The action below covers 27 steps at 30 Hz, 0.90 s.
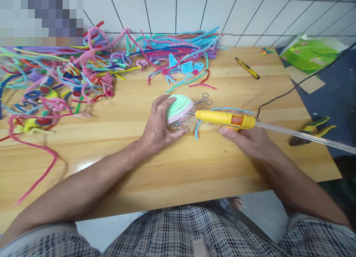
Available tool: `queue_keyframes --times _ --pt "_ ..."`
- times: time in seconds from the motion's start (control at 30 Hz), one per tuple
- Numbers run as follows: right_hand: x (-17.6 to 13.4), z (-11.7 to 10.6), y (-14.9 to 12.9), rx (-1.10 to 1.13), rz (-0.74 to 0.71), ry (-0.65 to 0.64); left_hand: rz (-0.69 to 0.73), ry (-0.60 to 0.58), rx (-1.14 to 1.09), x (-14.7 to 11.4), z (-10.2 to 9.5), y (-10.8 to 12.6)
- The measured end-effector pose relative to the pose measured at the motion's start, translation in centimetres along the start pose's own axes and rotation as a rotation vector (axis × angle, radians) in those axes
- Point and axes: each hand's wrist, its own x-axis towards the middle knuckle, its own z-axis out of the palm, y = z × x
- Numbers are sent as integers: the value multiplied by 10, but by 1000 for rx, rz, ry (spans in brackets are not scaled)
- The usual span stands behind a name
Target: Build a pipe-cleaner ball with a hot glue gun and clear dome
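Observation:
My left hand (pixel 160 125) is wrapped around a rounded, clear plastic piece partly covered in pale green pipe cleaner (pixel 179 105) with a pinkish-white band along its edge. In my right hand (pixel 247 138) is a yellow hot glue gun (pixel 215 117), a long clear glue stick (pixel 303 135) sticking out of its back end. The gun's nozzle points left and sits at the band; whether it touches cannot be made out. Behind the piece lie small scissors (pixel 205 99), partly hidden. A light blue pipe cleaner (pixel 197 130) bends beneath the gun.
Colourful pipe cleaners (pixel 183 46) are heaped along the back and left by the tiled wall. A yellow utility knife (pixel 247 68) lies at the back right. Yellow-handled pliers (pixel 308 131) rest near the right edge. A black cord (pixel 294 87) runs from the gun past a green package (pixel 311 55).

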Motion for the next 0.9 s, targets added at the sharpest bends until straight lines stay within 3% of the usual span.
queue_keyframes --times 0.9 --pt "-1 -2 1 -5 19 15 -28 -27 0 -2 0 -1"
